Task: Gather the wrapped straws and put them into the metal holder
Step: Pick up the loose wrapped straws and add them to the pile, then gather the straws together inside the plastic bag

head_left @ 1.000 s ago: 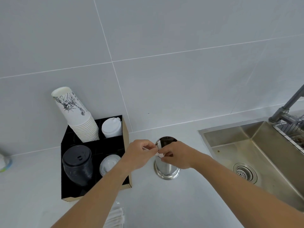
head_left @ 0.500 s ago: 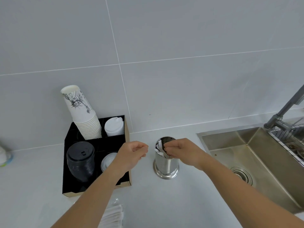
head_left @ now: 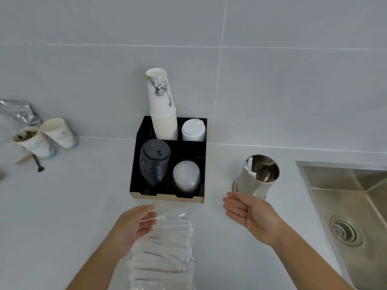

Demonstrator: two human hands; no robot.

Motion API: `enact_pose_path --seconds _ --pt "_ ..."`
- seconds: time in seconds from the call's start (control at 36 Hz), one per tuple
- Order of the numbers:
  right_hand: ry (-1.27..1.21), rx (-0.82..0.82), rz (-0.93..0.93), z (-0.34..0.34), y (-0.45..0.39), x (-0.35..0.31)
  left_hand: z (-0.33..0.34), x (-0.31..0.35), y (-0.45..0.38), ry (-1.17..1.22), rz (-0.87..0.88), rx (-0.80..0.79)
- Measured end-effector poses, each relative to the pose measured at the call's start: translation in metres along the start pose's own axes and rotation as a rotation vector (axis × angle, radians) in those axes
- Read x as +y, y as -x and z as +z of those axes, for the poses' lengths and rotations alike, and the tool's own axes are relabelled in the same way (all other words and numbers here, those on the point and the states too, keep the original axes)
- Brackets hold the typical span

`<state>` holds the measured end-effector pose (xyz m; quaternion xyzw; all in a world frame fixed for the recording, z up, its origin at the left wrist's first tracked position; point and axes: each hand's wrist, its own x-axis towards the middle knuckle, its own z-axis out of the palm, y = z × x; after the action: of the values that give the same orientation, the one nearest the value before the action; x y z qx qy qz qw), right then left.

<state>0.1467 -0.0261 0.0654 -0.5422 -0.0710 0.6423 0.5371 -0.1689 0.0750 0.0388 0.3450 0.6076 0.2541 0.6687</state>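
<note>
— Surface first: what are we on?

— Pale grey countertop (head_left: 62, 206) running to a wall of large grey tiles (head_left: 293, 80). At the right edge a steel sink (head_left: 345, 195) is sunk into it, with its round drain (head_left: 345, 230) showing.

— And the straws?

— Wrapped straws (head_left: 167, 248) lie in a pile inside a clear plastic bag (head_left: 178, 214) at the near edge of the counter. Their long axes run roughly left to right, stacked one row behind another toward the person. The metal holder (head_left: 256, 178) stands upright on its flared base, mouth up, between the sink and a black organiser (head_left: 201, 164). A white scrap of wrapper shows at its inner left rim.

— Hands?

— Left hand (head_left: 134, 227) hovers over the far end of the pile, fingers relaxed and slightly spread; one straw end lies at its fingertips, but I cannot tell whether it is pinched. Right hand (head_left: 251, 216) sits just in front of the holder, palm turned up, fingers straight and pressed together, carrying nothing.

— Any writing?

— None readable. The paper cup stack (head_left: 162, 105) in the organiser carries a black line drawing. Beside it are white lids (head_left: 193, 130), black lids (head_left: 154, 162) and clear lids (head_left: 186, 177). Two paper cups (head_left: 41, 137) lean at far left, near a foil bag (head_left: 16, 111).
</note>
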Motion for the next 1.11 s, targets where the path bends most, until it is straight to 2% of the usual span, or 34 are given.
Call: enact_pose_path --seconds 0.28,0.53,0.75,0.92,1.0,1.11 --pt "0.107 0.075 0.165 0.037 -0.038 0.07 -0.112 -0.034 0.0 0.028 -0.077 0.203" --pt "0.274 0.244 0.17 0.059 -0.047 0.104 -0.171 -0.047 -0.03 -0.106 -0.06 0.373" --pt "0.496 0.284 0.162 0.076 -0.044 0.133 -0.178 -0.05 -0.055 -0.372 -0.025 0.312" --pt "0.782 0.436 0.023 0.095 -0.049 0.157 -0.166 -0.053 -0.061 -0.834 0.096 0.309" --pt "0.939 0.469 0.002 0.101 -0.05 0.165 -0.165 -0.057 -0.065 -0.886 0.132 0.316" --pt "0.968 0.478 -0.049 0.101 -0.052 0.172 -0.168 -0.064 -0.068 -0.851 0.202 0.3"
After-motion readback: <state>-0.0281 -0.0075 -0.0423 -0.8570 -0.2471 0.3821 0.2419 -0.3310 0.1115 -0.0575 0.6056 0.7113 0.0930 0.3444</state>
